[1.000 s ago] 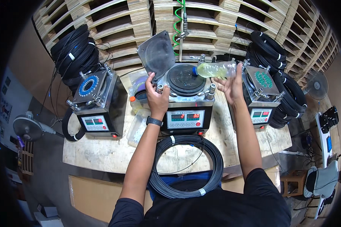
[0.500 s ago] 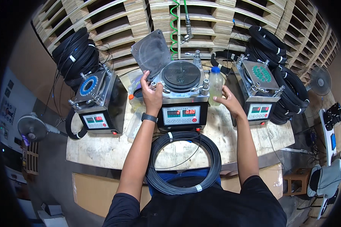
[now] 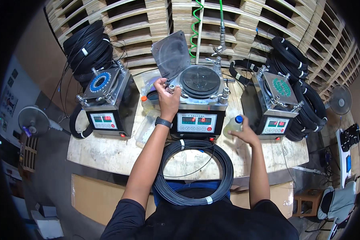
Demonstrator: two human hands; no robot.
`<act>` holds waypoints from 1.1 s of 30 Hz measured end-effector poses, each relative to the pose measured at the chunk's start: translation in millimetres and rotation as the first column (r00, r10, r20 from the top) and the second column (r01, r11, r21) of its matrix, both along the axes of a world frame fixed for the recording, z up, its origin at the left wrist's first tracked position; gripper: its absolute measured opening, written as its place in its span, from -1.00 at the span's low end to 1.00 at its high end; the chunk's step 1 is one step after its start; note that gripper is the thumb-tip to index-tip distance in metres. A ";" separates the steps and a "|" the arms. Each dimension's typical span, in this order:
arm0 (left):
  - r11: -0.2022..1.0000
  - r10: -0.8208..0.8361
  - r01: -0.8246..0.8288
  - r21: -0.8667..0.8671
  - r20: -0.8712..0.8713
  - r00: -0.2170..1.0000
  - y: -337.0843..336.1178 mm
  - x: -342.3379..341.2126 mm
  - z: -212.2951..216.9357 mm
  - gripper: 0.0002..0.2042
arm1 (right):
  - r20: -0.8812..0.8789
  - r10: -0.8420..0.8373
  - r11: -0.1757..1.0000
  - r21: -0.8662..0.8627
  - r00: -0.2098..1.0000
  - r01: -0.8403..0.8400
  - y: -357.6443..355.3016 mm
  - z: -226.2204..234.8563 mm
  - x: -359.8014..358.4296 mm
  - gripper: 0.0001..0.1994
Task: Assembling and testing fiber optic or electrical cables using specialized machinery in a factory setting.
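Note:
In front of me stands the middle polishing machine (image 3: 197, 121), with a round dark disc (image 3: 200, 81) on top. A square metal plate (image 3: 171, 54) is tipped up behind its left corner. My left hand (image 3: 168, 100) is closed around the metal post at the near left corner, fingers curled behind it and thumb in front. Right of the machine, my right hand (image 3: 246, 133) grips a clear plastic bottle (image 3: 232, 127) with a blue cap and pale yellow liquid, low by the tabletop. A coil of black cable (image 3: 228, 168) rests between my forearms at the table's edge.
Similar machines stand at left (image 3: 104, 121) and right (image 3: 274, 125), topped with blue and green ringed plates. Black cable bundles (image 3: 88, 52) hang behind them. An orange-capped bottle (image 3: 147, 105) sits left of the middle machine. An air gun (image 3: 220, 48) hangs behind.
My right hand has brought the bottle down and nearer, from beside the machine's top to the tabletop. The left hand stays at the corner post. The whole view has shifted slightly.

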State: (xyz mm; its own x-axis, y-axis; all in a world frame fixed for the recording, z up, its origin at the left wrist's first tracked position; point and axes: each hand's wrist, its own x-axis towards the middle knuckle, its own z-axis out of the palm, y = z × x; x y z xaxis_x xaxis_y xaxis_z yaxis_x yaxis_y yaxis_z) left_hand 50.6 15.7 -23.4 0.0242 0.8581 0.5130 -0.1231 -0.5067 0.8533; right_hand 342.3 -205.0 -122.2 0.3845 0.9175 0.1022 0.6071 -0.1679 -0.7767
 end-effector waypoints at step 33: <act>0.977 -0.215 0.213 -0.030 -0.107 0.971 9.4 -18.7 4.3 -0.57 | -0.774 0.188 0.982 0.154 0.604 -0.109 159.2 217.3 -41.3 -0.83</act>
